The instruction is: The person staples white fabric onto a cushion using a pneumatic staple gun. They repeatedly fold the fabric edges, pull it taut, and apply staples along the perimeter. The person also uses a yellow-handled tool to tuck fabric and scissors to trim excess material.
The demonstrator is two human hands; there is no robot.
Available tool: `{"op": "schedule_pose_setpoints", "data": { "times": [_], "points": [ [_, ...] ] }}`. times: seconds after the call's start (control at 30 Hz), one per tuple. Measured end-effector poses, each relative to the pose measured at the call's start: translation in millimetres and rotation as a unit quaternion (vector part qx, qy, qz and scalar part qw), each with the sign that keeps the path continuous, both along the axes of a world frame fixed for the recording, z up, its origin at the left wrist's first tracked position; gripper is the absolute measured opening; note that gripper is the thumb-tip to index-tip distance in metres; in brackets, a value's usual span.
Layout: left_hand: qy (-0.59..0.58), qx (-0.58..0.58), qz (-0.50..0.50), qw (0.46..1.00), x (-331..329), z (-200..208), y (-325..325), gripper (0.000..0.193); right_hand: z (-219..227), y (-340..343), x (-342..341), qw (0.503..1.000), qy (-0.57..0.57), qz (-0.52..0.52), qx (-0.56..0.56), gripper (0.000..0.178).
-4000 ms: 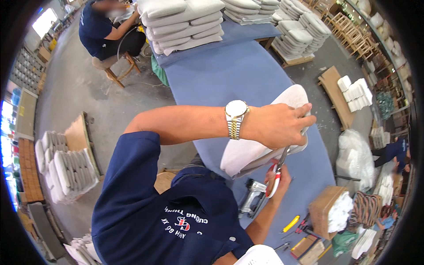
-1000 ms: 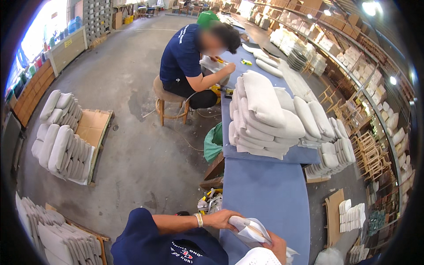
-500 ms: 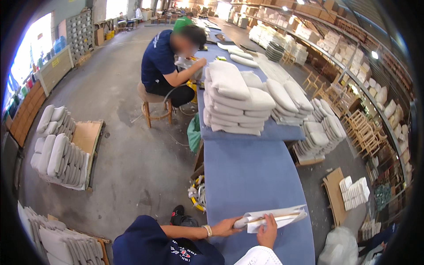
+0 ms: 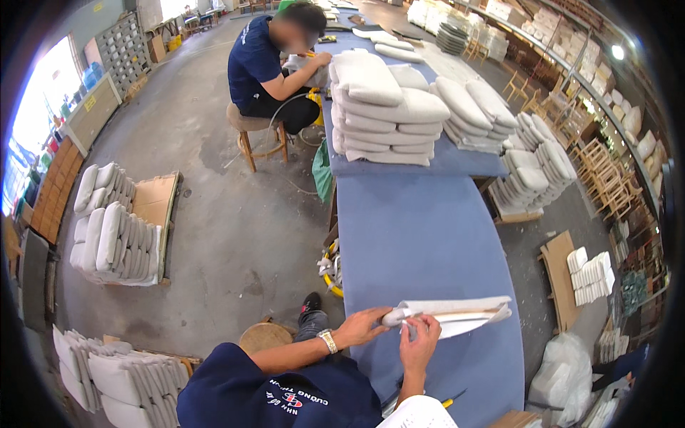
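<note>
A pale grey upholstered seat pad (image 4: 457, 308), with a white sheet (image 4: 464, 327) along its near side and a thin brown board edge showing, is held tilted above the blue-covered table. My left hand (image 4: 362, 326) is closed round the pad's left end. Close beside it, my right hand (image 4: 419, 337) has its thumb and fingers pinched at the white edge near that same end. Any small thing between those fingertips is too fine to make out. Below my right forearm lies a dark, thin-bladed tool with a yellow part (image 4: 447, 403), partly covered by my sleeve.
Stacked grey cushions (image 4: 385, 107) stand on the table's far part. A co-worker (image 4: 267, 68) sits on a stool (image 4: 250, 123) at its left side. Cushion piles on a pallet (image 4: 160, 196) are on the left floor. A round wooden stool (image 4: 265, 338) stands by my left arm.
My right hand has moved from the pad's middle to its left end, beside my left hand, its fingers now pinched. The view has shifted, bringing the yellow-marked tool and round stool into sight.
</note>
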State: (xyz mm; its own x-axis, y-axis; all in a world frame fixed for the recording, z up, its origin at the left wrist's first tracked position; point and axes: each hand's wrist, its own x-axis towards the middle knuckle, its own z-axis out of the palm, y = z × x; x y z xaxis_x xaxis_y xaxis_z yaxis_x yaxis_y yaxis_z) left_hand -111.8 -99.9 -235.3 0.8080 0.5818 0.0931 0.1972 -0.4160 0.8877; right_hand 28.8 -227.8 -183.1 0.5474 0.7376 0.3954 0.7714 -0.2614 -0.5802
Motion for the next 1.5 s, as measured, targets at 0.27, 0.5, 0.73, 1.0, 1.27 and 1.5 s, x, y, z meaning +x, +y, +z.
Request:
{"op": "schedule_pose_setpoints", "data": {
  "times": [0.27, 0.5, 0.73, 1.0, 1.27, 1.5],
  "points": [
    [-0.040, 0.026, 0.049, 0.998, 7.9, 8.6, 10.6, 0.051, 16.1, 17.3, -4.2, 0.997, -0.070, 0.009, -0.035, 0.043],
    [-0.088, 0.058, 0.046, 0.993, 11.6, 10.4, 2.5, 0.051, 34.8, 16.0, 14.0, 1.000, -0.008, 0.025, 0.003, 0.013],
    [-0.072, 0.027, 0.054, 0.996, 18.0, 2.3, 14.7, 0.046, -0.4, 9.1, 4.3, 0.999, -0.035, 0.011, -0.003, 0.008],
    [-0.074, 0.033, 0.046, 0.996, 16.2, 14.2, 14.1, 0.049, 6.5, 12.7, -1.3, 0.992, 0.115, -0.023, 0.043, 0.019],
    [-0.056, 0.038, 0.037, 0.997, 5.1, 15.6, -10.1, 0.052, 19.8, 12.7, -8.6, 0.966, 0.225, -0.103, -0.079, 0.019],
    [-0.053, 0.032, 0.034, 0.997, -3.0, 1.3, -22.9, 0.056, 12.9, 4.6, -17.1, 0.948, 0.273, -0.123, -0.109, 0.019]
  ]
}}
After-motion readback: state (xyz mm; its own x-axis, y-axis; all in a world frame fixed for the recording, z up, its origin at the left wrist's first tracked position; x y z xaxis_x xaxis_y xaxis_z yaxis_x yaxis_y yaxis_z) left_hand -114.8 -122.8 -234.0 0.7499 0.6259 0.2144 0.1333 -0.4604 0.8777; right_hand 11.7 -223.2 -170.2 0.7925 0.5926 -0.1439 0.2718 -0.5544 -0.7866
